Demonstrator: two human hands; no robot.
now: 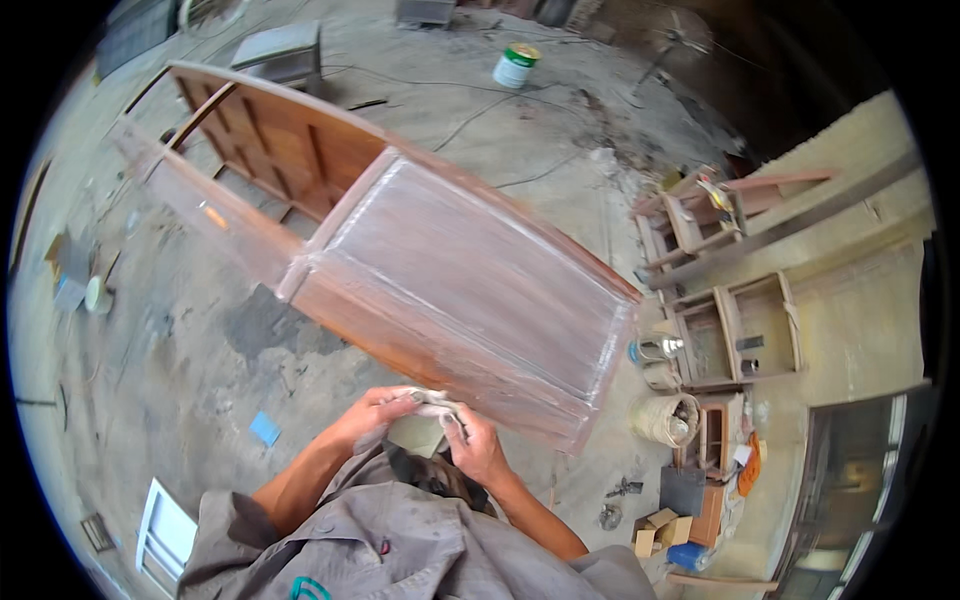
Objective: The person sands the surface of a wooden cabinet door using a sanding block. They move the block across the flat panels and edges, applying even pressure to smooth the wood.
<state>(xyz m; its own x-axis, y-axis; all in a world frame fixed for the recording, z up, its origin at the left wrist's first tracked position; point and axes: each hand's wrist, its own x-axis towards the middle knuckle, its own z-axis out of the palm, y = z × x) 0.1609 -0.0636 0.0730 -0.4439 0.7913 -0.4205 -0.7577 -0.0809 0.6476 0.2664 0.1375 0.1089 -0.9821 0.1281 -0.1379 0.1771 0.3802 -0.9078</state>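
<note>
Close to my body, my left hand (384,408) and my right hand (472,440) both grip a whitish, dusty folded sheet (432,402). Whether it is sandpaper or cloth I cannot tell. A pale greenish flat part (418,434) hangs between the hands, its lower end hidden against my clothes. Fingers of both hands are closed on the sheet's upper edge. Just beyond them a large reddish-brown wooden cabinet (480,270) stretches from upper left to lower right. White dust covers its panel, thickest along the frame edges. Its far left section is an open frame with bare brown wood inside.
A green-and-white bucket (515,66) stands on the concrete floor (430,120) beyond the cabinet, near a cable. At right are wooden frames (740,330), a dusty bucket (665,420) and a cardboard box (662,530). A blue sheet (265,428) and a white frame (166,530) lie left.
</note>
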